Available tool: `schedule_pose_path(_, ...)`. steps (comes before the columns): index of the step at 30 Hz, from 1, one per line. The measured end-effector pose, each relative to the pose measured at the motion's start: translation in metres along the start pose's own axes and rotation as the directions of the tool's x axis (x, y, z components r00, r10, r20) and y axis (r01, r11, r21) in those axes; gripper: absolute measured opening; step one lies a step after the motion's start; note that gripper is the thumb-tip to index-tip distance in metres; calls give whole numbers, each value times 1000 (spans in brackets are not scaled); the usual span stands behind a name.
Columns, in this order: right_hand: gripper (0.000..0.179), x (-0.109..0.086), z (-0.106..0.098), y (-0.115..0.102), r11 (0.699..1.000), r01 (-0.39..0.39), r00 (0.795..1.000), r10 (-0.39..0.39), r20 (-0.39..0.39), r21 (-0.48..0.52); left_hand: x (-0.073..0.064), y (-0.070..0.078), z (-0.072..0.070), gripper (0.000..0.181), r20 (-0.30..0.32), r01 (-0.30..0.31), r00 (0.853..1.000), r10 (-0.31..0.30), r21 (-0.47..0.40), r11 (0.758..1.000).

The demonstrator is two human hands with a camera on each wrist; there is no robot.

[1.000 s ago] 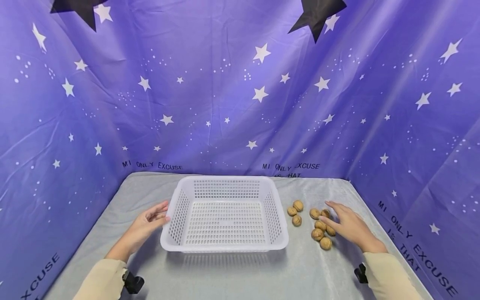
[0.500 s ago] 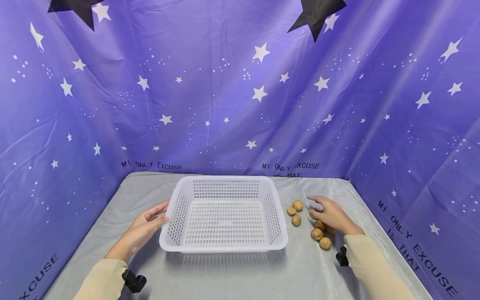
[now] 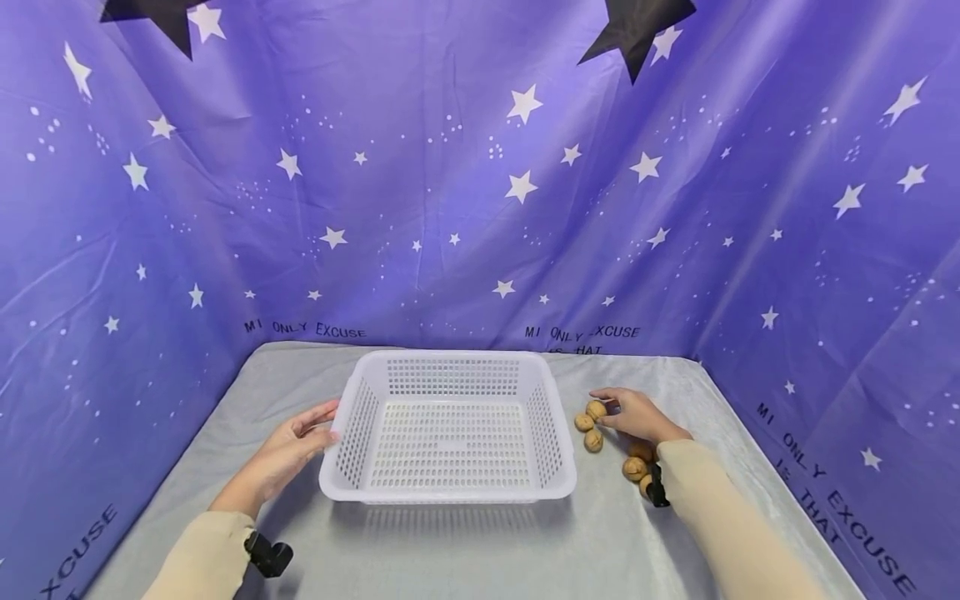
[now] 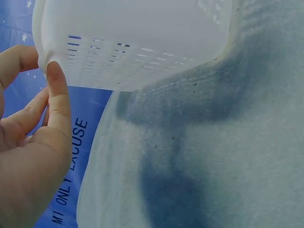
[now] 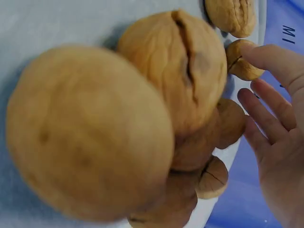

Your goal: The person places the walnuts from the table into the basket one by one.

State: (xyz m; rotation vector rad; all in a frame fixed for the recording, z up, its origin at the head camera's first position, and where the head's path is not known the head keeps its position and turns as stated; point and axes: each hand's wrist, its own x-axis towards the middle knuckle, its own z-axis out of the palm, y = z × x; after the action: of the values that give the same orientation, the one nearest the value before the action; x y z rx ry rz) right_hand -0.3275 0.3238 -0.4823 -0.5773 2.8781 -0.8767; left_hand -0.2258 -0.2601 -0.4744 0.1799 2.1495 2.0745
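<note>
A white perforated plastic basket (image 3: 450, 497) stands on the grey cloth-covered table. My left hand (image 3: 281, 462) pinches its left rim, with the thumb outside in the left wrist view and fingers behind. My right hand (image 3: 637, 414) reaches over the walnuts, its thumb and index finger on either side of the farthest walnut (image 3: 596, 409). In the right wrist view the thumb overlaps a walnut (image 5: 244, 61), while the other fingers are loosely spread. Two more walnuts, one left (image 3: 583, 422) and one nearer (image 3: 593, 440), lie beside it.
A nearer group of walnuts (image 3: 634, 469) lies partly hidden under my right hand and wrist. Purple star-printed curtains (image 3: 480, 208) enclose the table (image 3: 450, 558) at the back and sides. Black wrist mounts (image 3: 268, 554) project from both sleeves.
My right hand has moved left from above the nearer walnut group to the farthest walnut. The left hand and the basket have stayed in place.
</note>
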Motion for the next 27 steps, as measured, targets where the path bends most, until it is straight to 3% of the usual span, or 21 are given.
schedule_pose_path(5, 47, 8, 2, 2, 998, -47, 999, 47, 9, 34, 2, 4, -2, 71, 9, 2, 1000, -2, 31, 1000)
schedule_pose_path(16, 48, 5, -10, -7, 998, -58, 998, 58, -6, 28, 3, 4, -6, 73, 57, 3, 998, -3, 10, 1000)
schedule_pose_path(27, 46, 20, -44, -51, 996, 94, 991, -92, -99, 9, 1, 7, -7, 75, 87, -3, 996, 2, 11, 1000)
